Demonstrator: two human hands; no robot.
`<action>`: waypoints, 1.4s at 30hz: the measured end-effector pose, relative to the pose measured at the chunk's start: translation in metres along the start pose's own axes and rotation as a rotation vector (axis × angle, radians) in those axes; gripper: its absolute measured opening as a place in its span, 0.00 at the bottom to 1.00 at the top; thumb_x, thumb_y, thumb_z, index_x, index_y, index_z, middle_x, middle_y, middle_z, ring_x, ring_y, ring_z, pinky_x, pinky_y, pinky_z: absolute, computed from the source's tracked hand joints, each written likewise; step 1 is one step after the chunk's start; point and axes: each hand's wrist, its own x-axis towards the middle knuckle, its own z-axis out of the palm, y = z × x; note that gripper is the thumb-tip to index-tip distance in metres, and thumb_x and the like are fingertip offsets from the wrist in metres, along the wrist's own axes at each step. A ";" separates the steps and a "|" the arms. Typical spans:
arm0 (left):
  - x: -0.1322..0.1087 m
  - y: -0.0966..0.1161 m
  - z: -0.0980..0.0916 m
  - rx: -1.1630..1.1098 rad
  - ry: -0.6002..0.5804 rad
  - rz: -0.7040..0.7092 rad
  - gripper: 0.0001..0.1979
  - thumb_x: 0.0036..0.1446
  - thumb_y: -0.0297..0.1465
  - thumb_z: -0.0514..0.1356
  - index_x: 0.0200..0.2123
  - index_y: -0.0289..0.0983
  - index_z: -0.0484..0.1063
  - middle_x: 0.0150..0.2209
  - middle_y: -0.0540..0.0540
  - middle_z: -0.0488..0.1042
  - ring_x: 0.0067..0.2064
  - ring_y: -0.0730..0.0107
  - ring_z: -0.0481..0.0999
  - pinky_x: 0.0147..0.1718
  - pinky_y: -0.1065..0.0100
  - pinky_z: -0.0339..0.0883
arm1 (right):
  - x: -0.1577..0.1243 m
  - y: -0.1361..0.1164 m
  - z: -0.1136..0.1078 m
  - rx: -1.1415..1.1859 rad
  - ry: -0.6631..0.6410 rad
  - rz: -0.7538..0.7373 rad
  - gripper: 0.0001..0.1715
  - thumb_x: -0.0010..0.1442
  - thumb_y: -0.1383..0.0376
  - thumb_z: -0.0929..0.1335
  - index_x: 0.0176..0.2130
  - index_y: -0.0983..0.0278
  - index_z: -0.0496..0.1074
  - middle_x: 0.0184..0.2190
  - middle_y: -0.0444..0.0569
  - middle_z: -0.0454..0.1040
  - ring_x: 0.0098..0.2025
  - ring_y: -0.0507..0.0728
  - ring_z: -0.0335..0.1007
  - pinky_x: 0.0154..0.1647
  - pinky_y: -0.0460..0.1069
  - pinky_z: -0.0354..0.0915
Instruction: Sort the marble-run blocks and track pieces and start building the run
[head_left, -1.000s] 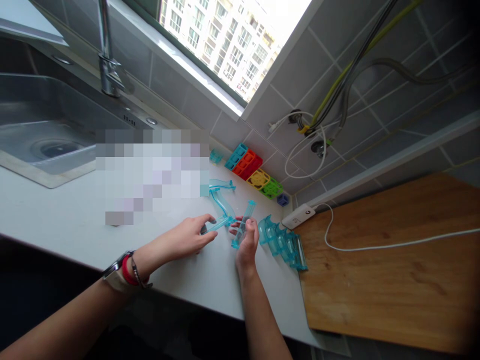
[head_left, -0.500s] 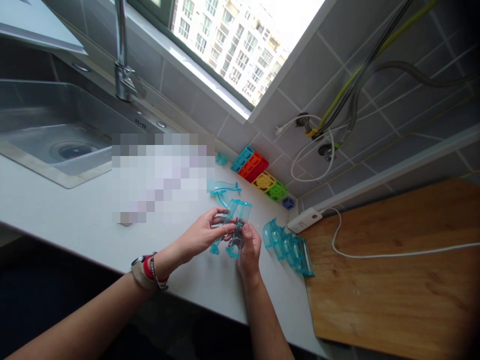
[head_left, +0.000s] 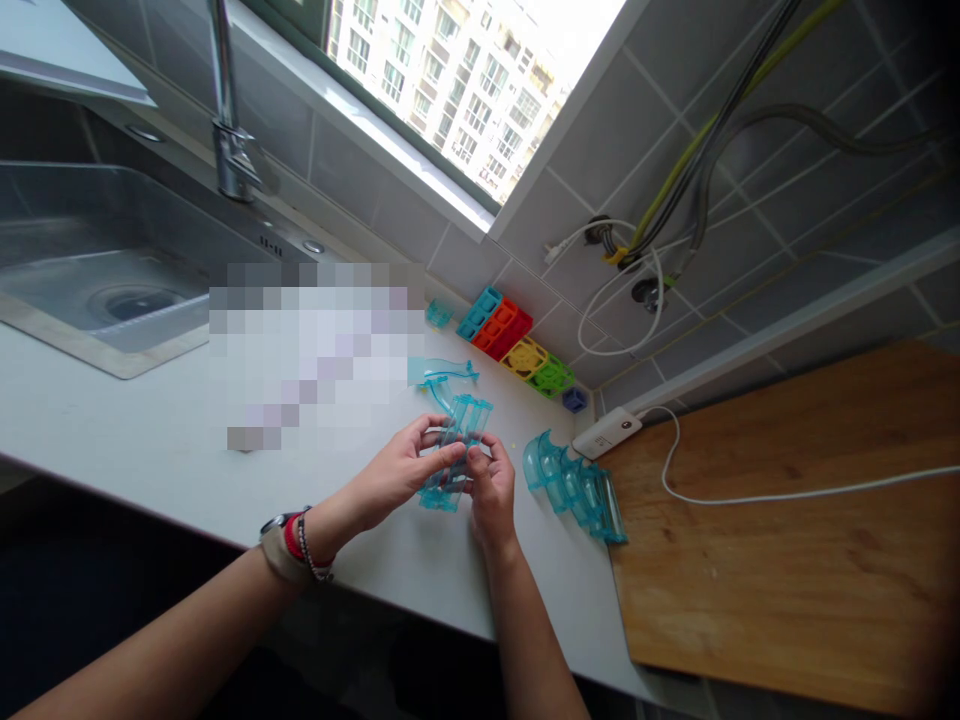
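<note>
The left hand and the right hand both gripped the clear blue pieces between them, equally near; the long axis pointed forward beyond the fingers.

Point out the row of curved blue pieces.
In the head view, the curved blue pieces lie right of centre on the counter, between the right hand and the wooden board.
</note>
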 end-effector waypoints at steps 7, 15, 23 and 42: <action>0.000 -0.003 0.000 -0.040 0.010 0.001 0.29 0.57 0.41 0.70 0.56 0.38 0.64 0.54 0.37 0.77 0.49 0.56 0.81 0.44 0.57 0.78 | 0.001 0.001 -0.001 0.002 -0.026 0.026 0.31 0.58 0.48 0.75 0.52 0.62 0.67 0.36 0.49 0.81 0.26 0.55 0.78 0.22 0.48 0.75; 0.001 -0.002 -0.003 0.004 0.013 0.002 0.29 0.58 0.42 0.70 0.56 0.37 0.65 0.52 0.37 0.78 0.48 0.56 0.82 0.41 0.60 0.78 | 0.001 -0.002 -0.003 -0.004 -0.140 0.067 0.30 0.60 0.49 0.74 0.53 0.60 0.64 0.39 0.48 0.81 0.27 0.55 0.79 0.24 0.48 0.76; 0.004 -0.002 -0.003 0.217 0.047 0.090 0.33 0.58 0.47 0.67 0.60 0.36 0.64 0.62 0.34 0.70 0.60 0.51 0.74 0.51 0.58 0.73 | -0.001 -0.009 0.007 -0.005 -0.195 -0.050 0.32 0.57 0.56 0.77 0.57 0.60 0.69 0.47 0.49 0.81 0.39 0.55 0.80 0.42 0.51 0.77; 0.006 0.000 -0.004 0.335 0.035 0.083 0.24 0.60 0.53 0.59 0.43 0.38 0.74 0.42 0.41 0.82 0.40 0.58 0.81 0.41 0.59 0.71 | -0.019 -0.147 -0.226 -1.808 0.285 0.238 0.27 0.65 0.53 0.67 0.56 0.64 0.78 0.47 0.59 0.82 0.49 0.65 0.78 0.48 0.53 0.68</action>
